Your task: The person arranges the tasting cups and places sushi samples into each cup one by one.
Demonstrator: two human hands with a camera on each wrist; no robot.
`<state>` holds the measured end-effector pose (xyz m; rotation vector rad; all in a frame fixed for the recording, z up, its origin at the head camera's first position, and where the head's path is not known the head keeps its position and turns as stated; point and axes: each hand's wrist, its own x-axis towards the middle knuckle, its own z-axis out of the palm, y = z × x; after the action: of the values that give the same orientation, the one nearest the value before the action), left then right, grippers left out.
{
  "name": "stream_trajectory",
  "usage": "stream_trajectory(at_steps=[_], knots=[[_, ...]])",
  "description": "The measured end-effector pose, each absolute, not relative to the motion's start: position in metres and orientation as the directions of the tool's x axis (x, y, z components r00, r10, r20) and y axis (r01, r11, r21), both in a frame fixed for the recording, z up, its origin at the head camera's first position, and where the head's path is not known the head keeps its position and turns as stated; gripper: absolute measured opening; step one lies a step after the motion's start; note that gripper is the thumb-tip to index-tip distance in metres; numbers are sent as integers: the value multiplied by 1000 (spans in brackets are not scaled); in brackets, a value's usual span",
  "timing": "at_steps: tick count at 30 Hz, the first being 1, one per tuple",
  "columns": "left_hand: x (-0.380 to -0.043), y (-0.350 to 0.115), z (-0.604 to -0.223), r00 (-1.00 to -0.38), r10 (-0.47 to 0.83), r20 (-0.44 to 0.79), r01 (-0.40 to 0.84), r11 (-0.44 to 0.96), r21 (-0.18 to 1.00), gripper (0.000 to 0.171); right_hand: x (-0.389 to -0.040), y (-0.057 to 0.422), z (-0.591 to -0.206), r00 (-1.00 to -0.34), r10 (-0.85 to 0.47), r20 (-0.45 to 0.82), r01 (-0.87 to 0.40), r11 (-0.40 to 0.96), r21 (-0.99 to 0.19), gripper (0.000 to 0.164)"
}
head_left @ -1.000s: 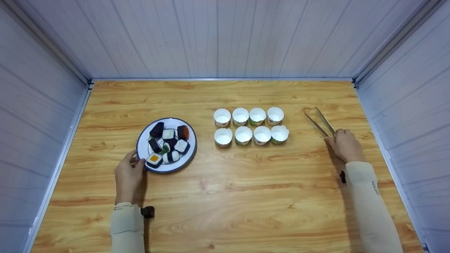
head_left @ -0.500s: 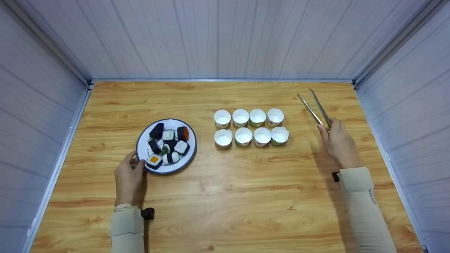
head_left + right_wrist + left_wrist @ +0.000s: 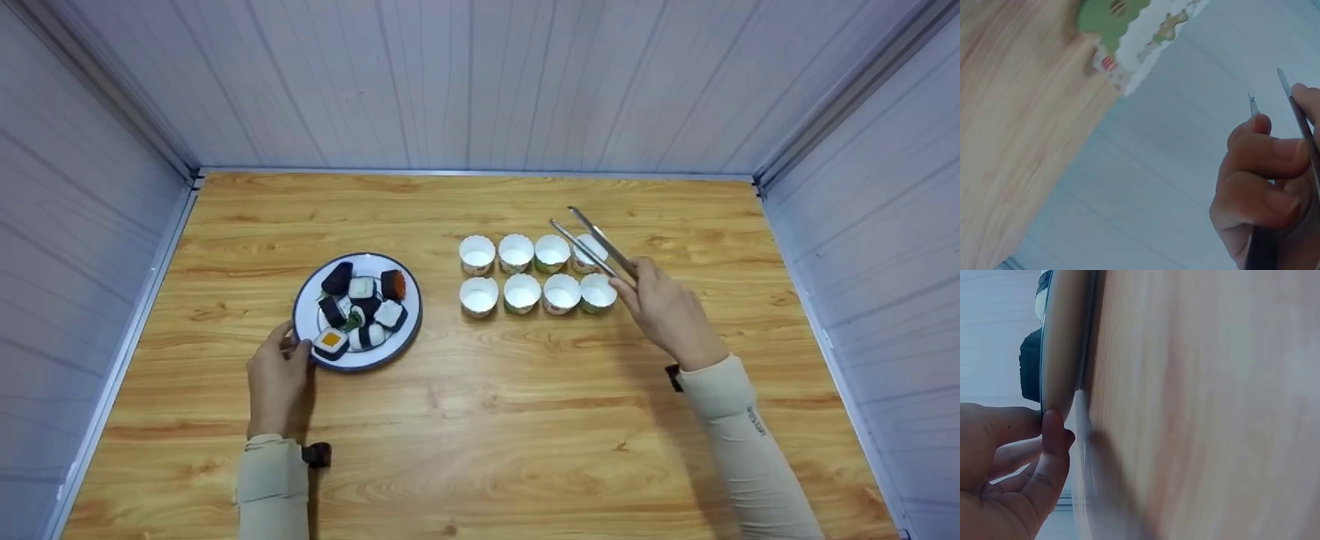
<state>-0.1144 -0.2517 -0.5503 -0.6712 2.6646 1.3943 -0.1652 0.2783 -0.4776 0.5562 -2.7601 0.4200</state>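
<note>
My left hand point(image 3: 276, 382) pinches the near left rim of a white plate point(image 3: 303, 309) with a blue edge. Several pieces of sushi point(image 3: 330, 341), white, black and orange, are heaped on it. In the left wrist view, thumb and fingertips meet at the plate's edge, and the plate's base lies low on the wood. My right hand point(image 3: 671, 315) grips metal tongs point(image 3: 606, 247), their two arms spread apart with nothing between the tips. In the head view the tongs overlap the rightmost paper cups point(image 3: 598, 293). Fingers curl round the tongs' arms in the right wrist view.
Several white paper cups point(image 3: 478, 298) with scalloped rims and printed sides stand in two rows mid-table, right of the plate. The wood-grain table point(image 3: 480, 442) is bounded by pale panel walls point(image 3: 420, 90) at the back and both sides.
My right hand has lifted the tongs from the right side of the table and carried them left, over the right end of the cups. The left hand and plate have stayed put.
</note>
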Motion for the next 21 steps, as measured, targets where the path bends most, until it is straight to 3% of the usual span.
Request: stream_trajectory(at_steps=[9,16,21], knots=[[-114,-252,-550,-888,-358,-290,-439,470,766,49,-163,226,-476,-860,-438,261,-489,853,-181,44],[-113,-249,-553,-912,-373,-170,-362,538,761,47,-160,181,-481,-825,-525,210,-559,813,-163,42],[-113,-248,-553,-911,-368,-185,-368,525,768,47,-155,150,-492,-776,-591,222,-621,776,-106,40]])
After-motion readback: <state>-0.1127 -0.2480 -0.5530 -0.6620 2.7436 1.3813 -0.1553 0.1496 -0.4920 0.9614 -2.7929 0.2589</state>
